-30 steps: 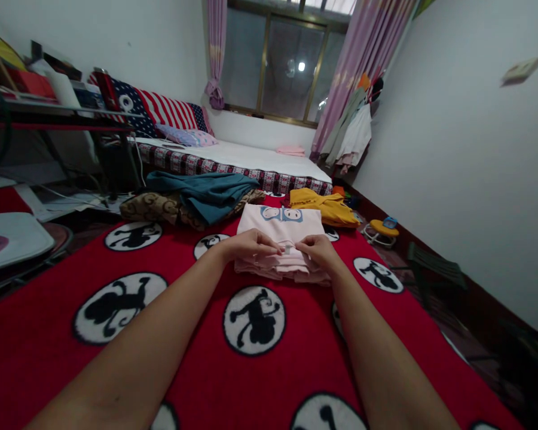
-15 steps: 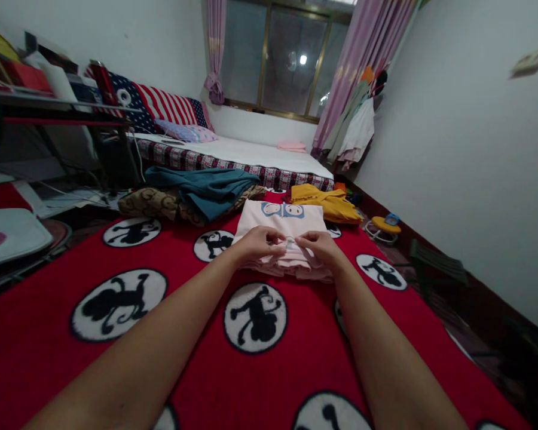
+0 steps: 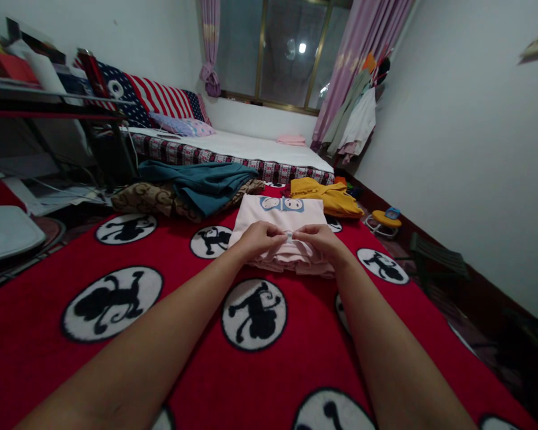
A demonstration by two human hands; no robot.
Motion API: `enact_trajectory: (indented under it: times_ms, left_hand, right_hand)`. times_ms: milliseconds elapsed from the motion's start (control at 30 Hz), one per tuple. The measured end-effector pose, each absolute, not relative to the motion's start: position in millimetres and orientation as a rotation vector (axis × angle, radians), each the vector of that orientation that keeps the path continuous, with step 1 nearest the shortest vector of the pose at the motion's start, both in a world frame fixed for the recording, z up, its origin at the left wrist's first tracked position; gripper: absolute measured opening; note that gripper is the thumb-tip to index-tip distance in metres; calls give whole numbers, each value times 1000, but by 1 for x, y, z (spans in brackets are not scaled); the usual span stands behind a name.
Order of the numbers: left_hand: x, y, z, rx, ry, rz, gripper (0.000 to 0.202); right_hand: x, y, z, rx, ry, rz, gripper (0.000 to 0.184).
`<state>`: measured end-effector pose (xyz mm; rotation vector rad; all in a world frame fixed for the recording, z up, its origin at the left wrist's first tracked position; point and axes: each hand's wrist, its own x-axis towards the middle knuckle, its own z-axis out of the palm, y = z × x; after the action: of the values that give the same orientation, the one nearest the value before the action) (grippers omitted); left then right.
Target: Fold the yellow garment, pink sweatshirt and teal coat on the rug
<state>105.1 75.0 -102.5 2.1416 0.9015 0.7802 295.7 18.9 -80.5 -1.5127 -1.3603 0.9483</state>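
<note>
On one red blanket point(image 3: 242, 388), two hands point(image 3: 263, 237) point(image 3: 320, 239) pinch one pink garment point(image 3: 280, 217).

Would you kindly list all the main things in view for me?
Blanket: 1, red, foreground
Folded garment: 1, pink, centre
Patterned cloth: 1, brown, blanket's back left
Teal cloth: 1, teal, on patterned cloth
Yellow garment: 1, yellow, beyond folded garment
Stool: 1, yellow, right
Bed: 1, white, back
Pillow: 1, lavender, on bed
Window: 1, gold frame, back
Curtains: 2, purple, beside window
Hanging clothes: several, mixed, right corner
Desk: 1, red edge, left
Flask: 1, red, on desk
Left hand: 1, bare, on folded garment
Right hand: 1, bare, on folded garment
</note>
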Motion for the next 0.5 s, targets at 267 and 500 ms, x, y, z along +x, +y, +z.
enact_trajectory:
  times_ms: [267, 500]
  left_hand:
    - [106, 75, -106, 2117, 913, 807, 40]
    - [108, 77, -109, 2123, 908, 832, 37]
  right_hand:
    - [295, 18, -79, -1494, -1338, 1037, 27]
    - [291, 17, -78, -1557, -1318, 980, 25]
